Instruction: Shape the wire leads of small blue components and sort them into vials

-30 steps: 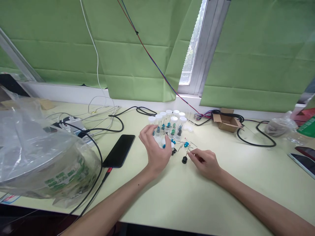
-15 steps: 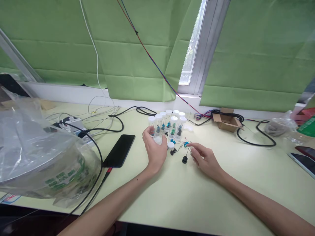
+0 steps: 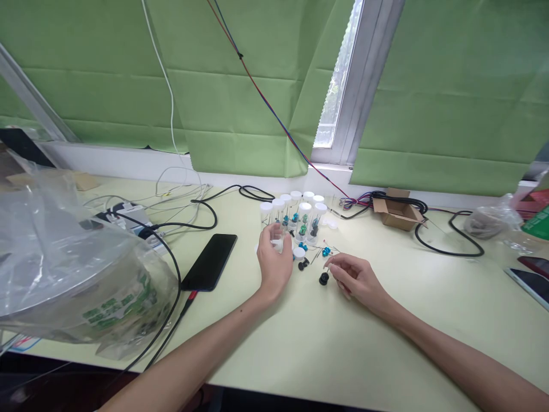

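My left hand [image 3: 275, 266] curls around a clear plastic tube [image 3: 277, 245], mostly hidden by the fingers. Thumb and index finger of my right hand [image 3: 354, 276] pinch together at the thin metal leads of a round black part [image 3: 323, 278], which hangs at or just above the table. Between the hands lie a white cap [image 3: 299, 253], small black pieces [image 3: 303, 264] and a blue part [image 3: 326, 252] with loose thin leads around it. Just behind stand several clear tubes with white caps [image 3: 303, 223], holding blue, green and dark parts.
A black phone [image 3: 210, 262] lies left of my left hand, near a large plastic-bagged tub [image 3: 86, 286] and black cables. At the back right sits an open cardboard box [image 3: 398, 217] with coiled cable. Another phone [image 3: 529, 289] rests at the right edge.
My right fingers have moved from beside the blue part toward me, onto the black part's leads. My left hand stays around the tube, its fingers slightly shifted.
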`<state>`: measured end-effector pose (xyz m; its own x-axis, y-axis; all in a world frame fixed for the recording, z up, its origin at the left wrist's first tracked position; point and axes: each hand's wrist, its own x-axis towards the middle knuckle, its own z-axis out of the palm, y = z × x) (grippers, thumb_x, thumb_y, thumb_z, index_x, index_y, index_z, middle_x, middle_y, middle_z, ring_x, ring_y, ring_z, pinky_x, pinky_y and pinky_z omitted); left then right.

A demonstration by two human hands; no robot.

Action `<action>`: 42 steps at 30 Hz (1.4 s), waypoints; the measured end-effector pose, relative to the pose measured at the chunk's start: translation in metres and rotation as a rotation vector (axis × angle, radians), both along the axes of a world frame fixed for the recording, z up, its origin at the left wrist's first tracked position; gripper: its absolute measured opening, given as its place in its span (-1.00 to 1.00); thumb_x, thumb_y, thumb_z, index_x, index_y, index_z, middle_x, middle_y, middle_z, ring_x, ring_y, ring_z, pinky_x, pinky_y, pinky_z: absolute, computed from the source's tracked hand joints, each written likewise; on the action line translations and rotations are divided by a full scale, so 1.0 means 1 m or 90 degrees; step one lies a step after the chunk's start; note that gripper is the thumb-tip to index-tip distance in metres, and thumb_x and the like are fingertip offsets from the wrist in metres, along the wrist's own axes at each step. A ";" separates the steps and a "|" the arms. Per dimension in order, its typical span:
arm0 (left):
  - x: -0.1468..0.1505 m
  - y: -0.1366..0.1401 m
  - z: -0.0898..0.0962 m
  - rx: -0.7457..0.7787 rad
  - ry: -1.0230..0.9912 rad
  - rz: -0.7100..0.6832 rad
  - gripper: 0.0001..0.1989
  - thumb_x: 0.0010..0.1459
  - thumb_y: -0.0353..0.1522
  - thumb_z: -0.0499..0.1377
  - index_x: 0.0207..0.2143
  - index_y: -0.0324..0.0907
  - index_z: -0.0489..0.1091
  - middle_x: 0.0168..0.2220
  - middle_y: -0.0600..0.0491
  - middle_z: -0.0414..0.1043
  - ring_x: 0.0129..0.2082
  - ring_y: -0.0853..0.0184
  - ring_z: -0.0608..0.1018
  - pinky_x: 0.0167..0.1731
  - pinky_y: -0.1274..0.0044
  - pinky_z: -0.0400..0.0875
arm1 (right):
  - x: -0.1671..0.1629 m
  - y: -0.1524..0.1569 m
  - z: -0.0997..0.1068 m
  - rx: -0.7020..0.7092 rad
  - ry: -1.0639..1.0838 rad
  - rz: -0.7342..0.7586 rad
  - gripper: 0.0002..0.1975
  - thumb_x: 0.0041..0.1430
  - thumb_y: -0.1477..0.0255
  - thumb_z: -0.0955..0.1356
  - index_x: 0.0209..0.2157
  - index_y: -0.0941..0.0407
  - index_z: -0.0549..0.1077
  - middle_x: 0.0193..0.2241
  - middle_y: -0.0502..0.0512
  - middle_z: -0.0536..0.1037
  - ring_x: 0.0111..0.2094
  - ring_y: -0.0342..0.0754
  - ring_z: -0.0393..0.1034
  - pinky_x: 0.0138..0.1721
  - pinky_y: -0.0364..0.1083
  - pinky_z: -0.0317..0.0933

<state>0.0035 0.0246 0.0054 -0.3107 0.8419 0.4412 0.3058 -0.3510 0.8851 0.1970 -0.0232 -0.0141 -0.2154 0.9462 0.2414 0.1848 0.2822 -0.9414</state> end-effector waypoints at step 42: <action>-0.002 -0.017 0.002 0.018 0.382 -0.375 -0.67 0.21 -0.28 0.15 0.03 -0.10 0.33 -0.28 0.08 0.45 -0.52 0.46 0.38 -0.43 0.58 0.29 | 0.009 0.008 0.017 0.081 0.315 -0.235 -0.72 0.24 0.33 0.36 -0.53 0.13 0.37 -0.69 -0.14 0.20 -0.74 -0.23 0.18 -0.71 -0.20 -0.01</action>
<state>0.0018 0.0072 0.0069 0.4701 0.7790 0.4148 0.4820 -0.6203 0.6188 0.2062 -0.0150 0.0031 0.2860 0.8940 0.3450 -0.1567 0.3988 -0.9035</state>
